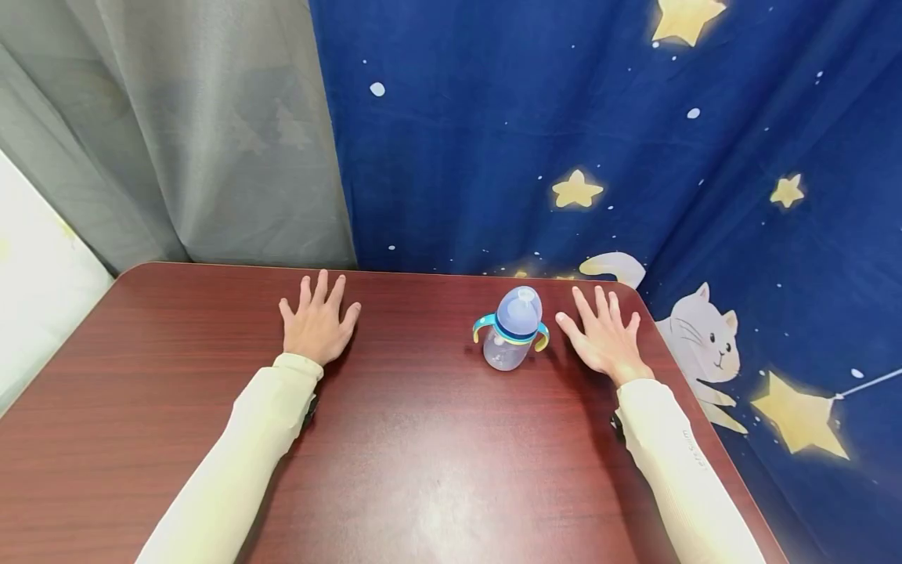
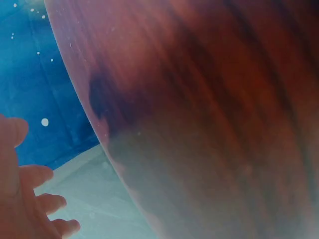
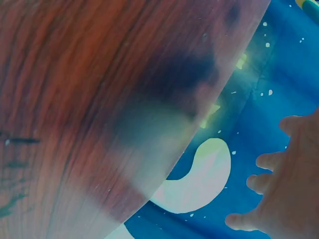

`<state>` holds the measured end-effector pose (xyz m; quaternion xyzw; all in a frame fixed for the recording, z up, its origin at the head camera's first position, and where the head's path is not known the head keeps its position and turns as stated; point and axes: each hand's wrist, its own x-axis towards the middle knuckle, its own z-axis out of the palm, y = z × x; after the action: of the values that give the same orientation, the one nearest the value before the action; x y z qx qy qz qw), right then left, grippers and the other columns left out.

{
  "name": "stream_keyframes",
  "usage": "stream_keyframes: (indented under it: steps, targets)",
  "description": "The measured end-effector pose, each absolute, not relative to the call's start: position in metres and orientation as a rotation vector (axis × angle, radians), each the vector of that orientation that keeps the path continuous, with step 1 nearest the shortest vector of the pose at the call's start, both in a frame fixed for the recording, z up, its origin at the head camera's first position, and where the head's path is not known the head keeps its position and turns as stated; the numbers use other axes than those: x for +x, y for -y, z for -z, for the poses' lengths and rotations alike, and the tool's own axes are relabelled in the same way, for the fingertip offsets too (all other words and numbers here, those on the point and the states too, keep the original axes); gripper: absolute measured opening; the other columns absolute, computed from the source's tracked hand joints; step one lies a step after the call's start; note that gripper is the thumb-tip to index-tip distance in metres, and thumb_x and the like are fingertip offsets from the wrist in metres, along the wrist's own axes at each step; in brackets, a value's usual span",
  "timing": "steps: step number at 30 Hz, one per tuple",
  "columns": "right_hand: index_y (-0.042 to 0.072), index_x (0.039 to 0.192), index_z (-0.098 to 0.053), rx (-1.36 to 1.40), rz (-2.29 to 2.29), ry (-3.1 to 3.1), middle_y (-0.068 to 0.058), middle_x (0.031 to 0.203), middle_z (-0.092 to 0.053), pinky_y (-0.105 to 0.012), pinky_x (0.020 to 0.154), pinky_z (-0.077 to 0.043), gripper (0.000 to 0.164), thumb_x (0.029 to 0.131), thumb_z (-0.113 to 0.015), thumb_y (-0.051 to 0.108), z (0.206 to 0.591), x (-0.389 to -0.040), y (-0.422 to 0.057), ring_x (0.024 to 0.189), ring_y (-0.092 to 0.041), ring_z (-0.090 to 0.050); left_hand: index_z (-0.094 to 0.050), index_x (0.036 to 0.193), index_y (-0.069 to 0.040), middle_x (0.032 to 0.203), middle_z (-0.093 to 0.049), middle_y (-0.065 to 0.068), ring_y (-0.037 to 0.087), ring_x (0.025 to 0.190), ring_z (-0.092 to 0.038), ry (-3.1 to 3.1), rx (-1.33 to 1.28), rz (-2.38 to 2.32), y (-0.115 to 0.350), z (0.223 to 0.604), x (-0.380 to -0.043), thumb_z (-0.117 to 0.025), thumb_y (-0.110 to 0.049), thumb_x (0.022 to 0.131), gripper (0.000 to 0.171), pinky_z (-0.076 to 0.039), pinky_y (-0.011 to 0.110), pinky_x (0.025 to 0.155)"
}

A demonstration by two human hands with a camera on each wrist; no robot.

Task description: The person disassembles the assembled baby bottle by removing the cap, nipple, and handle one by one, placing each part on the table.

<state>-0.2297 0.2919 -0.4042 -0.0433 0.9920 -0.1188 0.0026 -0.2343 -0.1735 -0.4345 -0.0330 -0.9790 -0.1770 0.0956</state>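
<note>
A baby bottle [image 1: 509, 329] with a blue-violet domed cap and blue-and-yellow side handles stands upright on the dark red wooden table [image 1: 423, 439], right of the middle. My right hand [image 1: 602, 333] is just to its right, fingers spread and nothing held. Well to the bottle's left, my left hand [image 1: 317, 321] is also spread over the tabletop and holds nothing. Fingers of the left hand [image 2: 35, 199] show at the lower left of the left wrist view. In the right wrist view, the right hand [image 3: 284, 184] appears at the lower right, fingers apart.
Behind the table's far edge hang a grey curtain [image 1: 247, 157] and a blue curtain [image 1: 451, 141] printed with stars and a white cat. The table's right edge runs close beside the right forearm. A white surface [image 1: 35, 290] is at the far left.
</note>
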Motion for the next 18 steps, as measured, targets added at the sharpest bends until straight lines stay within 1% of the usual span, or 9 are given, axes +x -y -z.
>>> stream_keyframes:
  steps: [5,9,14,18]
  targets:
    - [0.02,0.161,-0.014,-0.136,0.441,-3.13,-0.022,0.164,-0.005,-0.077,0.105,0.009,0.08,0.098,-0.022,0.07,0.4,-0.23,-0.289,0.149,-0.044,0.006,-0.032,0.155,-0.009,0.163,-0.018,0.02,0.044,0.149,-0.008,2.92,-0.119,0.571,0.168,0.435,-0.235,-0.038,-0.045,0.104,0.063,-0.006,0.078,0.105]
    - [0.02,0.16,-0.018,-0.187,0.547,-3.159,-0.02,0.163,-0.015,-0.075,0.107,0.005,0.076,0.1,-0.023,0.066,0.392,-0.228,-0.282,0.15,-0.042,-0.001,-0.031,0.156,-0.01,0.163,-0.018,0.019,0.043,0.149,-0.008,2.944,-0.151,0.6,0.157,0.431,-0.236,-0.039,-0.046,0.104,0.063,-0.007,0.077,0.106]
    - [0.015,0.158,-0.027,-0.321,0.722,-3.197,-0.016,0.159,-0.03,-0.069,0.111,-0.003,0.068,0.105,-0.025,0.057,0.379,-0.222,-0.27,0.15,-0.038,-0.013,-0.031,0.156,-0.012,0.163,-0.021,0.016,0.041,0.15,-0.01,2.945,-0.218,0.603,0.14,0.424,-0.237,-0.04,-0.048,0.103,0.064,-0.008,0.075,0.107]
    - [0.011,0.153,-0.038,-0.497,0.866,-3.222,-0.016,0.154,-0.04,-0.063,0.112,-0.011,0.059,0.107,-0.03,0.047,0.371,-0.217,-0.259,0.145,-0.037,-0.027,-0.03,0.157,-0.015,0.164,-0.021,0.014,0.039,0.15,-0.011,2.954,-0.276,0.59,0.124,0.421,-0.238,-0.038,-0.051,0.103,0.066,-0.01,0.074,0.108]
